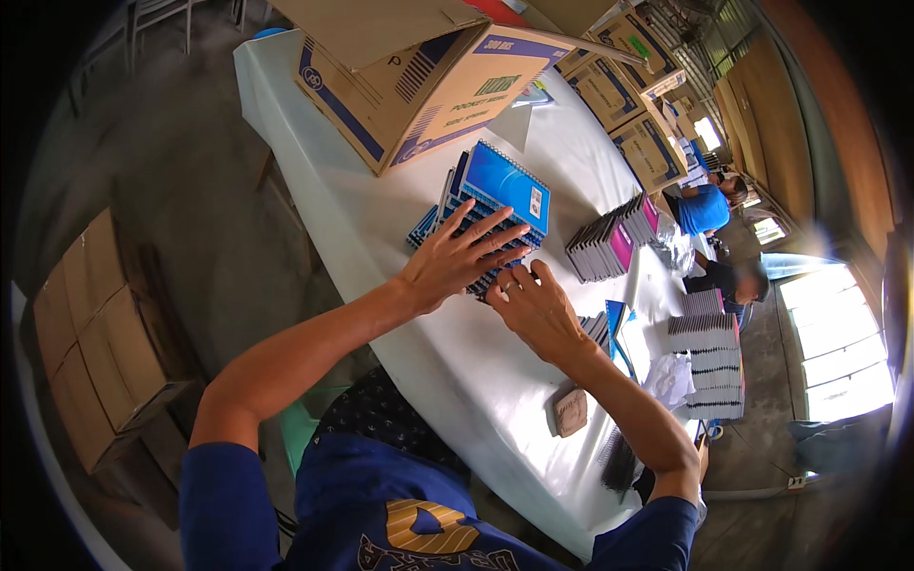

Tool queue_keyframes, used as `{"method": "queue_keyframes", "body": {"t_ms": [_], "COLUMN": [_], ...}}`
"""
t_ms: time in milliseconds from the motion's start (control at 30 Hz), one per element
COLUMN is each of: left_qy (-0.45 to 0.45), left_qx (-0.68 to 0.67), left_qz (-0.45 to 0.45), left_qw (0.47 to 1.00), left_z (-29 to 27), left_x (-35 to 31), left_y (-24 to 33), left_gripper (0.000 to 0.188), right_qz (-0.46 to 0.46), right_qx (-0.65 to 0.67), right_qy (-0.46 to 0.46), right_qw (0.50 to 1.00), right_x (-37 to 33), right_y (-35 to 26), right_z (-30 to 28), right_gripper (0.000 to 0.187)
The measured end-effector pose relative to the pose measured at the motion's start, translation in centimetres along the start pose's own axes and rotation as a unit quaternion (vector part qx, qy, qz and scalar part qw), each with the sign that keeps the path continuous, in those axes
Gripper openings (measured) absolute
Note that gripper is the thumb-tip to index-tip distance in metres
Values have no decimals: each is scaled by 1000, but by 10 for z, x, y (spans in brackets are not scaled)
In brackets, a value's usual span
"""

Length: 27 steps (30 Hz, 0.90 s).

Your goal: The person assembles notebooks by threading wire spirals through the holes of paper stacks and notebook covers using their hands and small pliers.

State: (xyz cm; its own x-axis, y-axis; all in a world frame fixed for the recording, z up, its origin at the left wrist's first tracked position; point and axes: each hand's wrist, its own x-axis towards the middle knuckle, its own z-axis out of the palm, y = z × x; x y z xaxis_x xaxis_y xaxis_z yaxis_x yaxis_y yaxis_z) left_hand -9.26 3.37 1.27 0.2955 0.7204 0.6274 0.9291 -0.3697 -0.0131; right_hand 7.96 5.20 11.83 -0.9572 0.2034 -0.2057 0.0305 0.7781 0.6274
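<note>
A stack of blue spiral notebooks (pixel 509 183) sits on the white-covered table (pixel 457 371), in front of a large cardboard box. My left hand (pixel 452 262) lies over the near part of the stack, its fingers spread across the notebooks. At the near corner of the stack, my right hand (pixel 538 314) has its fingers curled in against the notebook edges. A ring shows on one finger. Its fingertips are partly hidden.
The open cardboard box (pixel 438 105) stands beyond the stack. Right of it are notebooks with magenta covers (pixel 609 238), a tall notebook stack (pixel 706 366), clear plastic (pixel 669 381) and a small brown block (pixel 571 412). Cartons (pixel 100 328) stand at left; people sit at far right.
</note>
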Motion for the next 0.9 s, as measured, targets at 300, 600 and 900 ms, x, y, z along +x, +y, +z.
{"method": "queue_keyframes", "body": {"t_ms": [300, 600, 900], "left_qy": [19, 3, -25], "left_qx": [43, 76, 59], "left_qz": [5, 9, 13], "left_qw": [999, 997, 998], "left_z": [10, 13, 9], "left_x": [1, 2, 0], "left_y": [0, 3, 3], "left_gripper": [111, 92, 81], "right_qz": [-79, -59, 35], "right_qx": [-58, -21, -7], "right_qy": [91, 70, 3], "right_qw": [991, 996, 999], "right_x": [-8, -7, -2], "right_y": [1, -7, -26], "right_z": [33, 41, 16], "right_gripper": [22, 12, 14]}}
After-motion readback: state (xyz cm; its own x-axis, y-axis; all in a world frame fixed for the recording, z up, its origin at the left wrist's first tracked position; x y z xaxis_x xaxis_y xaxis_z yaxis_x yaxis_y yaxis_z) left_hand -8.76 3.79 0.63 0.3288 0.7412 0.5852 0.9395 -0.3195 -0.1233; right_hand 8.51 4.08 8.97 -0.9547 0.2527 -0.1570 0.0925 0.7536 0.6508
